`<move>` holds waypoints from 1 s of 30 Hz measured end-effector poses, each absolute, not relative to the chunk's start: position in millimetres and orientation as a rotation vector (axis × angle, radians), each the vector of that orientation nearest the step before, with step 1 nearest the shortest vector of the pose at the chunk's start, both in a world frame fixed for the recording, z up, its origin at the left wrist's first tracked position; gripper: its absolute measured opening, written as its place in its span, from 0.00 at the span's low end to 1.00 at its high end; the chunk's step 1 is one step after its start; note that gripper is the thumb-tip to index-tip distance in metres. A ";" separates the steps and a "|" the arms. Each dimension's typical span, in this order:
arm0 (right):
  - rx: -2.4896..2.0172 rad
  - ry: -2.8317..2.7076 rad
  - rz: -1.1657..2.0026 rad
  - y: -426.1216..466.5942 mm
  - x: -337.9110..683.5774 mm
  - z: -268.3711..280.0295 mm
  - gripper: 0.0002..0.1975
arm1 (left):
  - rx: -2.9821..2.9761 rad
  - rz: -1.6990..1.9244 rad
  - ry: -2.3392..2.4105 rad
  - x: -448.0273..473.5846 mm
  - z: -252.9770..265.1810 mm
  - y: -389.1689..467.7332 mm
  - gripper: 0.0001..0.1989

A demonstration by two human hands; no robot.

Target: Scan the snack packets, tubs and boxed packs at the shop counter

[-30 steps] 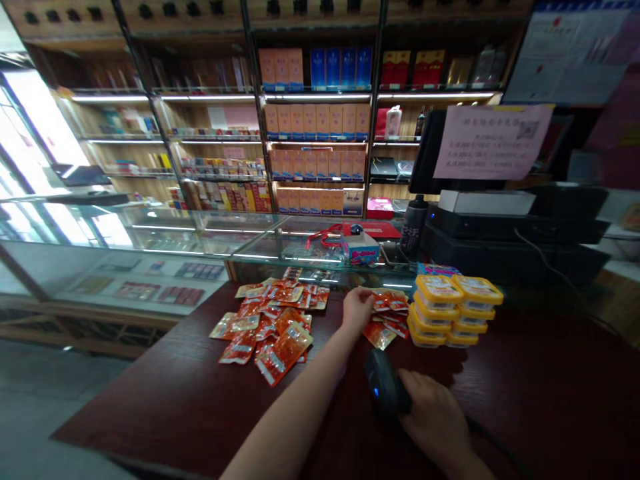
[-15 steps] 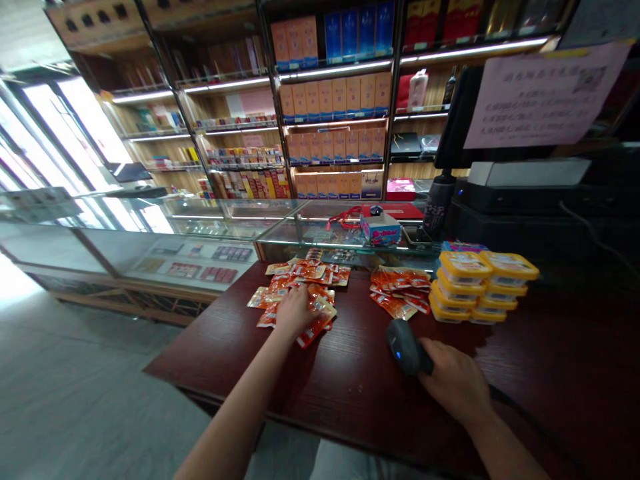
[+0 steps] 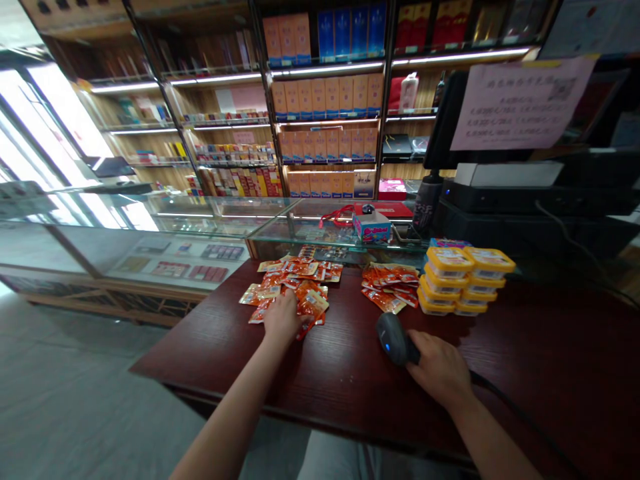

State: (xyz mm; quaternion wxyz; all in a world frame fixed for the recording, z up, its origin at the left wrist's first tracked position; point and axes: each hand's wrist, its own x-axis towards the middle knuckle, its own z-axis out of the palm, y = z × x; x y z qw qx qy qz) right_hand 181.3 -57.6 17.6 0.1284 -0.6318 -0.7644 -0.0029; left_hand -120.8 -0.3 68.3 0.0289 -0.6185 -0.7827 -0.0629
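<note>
My left hand [image 3: 281,319] rests at the near side of a loose pile of orange snack packets [image 3: 295,268], its thumb out to the side and its fingertips against the packets. I see no packet clearly gripped in it. My right hand [image 3: 440,365] is wrapped round the handle of a black barcode scanner [image 3: 393,338] with a blue light, held over the dark wooden counter [image 3: 330,380]. Beyond the scanner's head lies a second, smaller heap of the same packets [image 3: 387,285]. Two stacks of yellow-lidded plastic tubs [image 3: 446,283] stand to the right of that heap.
A glass display case [image 3: 280,230] runs behind the counter, with a small blue-and-pink box [image 3: 373,228] on top. At the right stands a monitor [image 3: 440,127] with a paper notice [image 3: 520,107]. The scanner's cable [image 3: 520,410] trails across the counter. Shelves of boxed goods [image 3: 327,97] line the wall.
The view has shifted a little. My left hand has drawn slightly back and left over the packets. My right hand still holds the scanner in nearly the same place.
</note>
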 end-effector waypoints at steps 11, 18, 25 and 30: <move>-1.794 -2.178 0.106 -56.7 179.8 24.8 0.17 | -2.182 -1.588 -2.386 -109.9 50.9 24.8 0.12; -1.333 -1.771 0.806 -48.5 171.2 48.5 0.19 | -2.148 -2.679 -2.009 -71.2 16.3 51.9 0.18; -1.196 -1.629 0.967 -63.0 148.3 62.9 0.14 | -2.056 -2.478 -1.916 -70.4 -3.1 51.4 0.13; -1.212 -1.568 0.927 -64.9 139.4 61.4 0.18 | -2.110 -2.345 -1.921 -70.1 1.8 47.0 0.12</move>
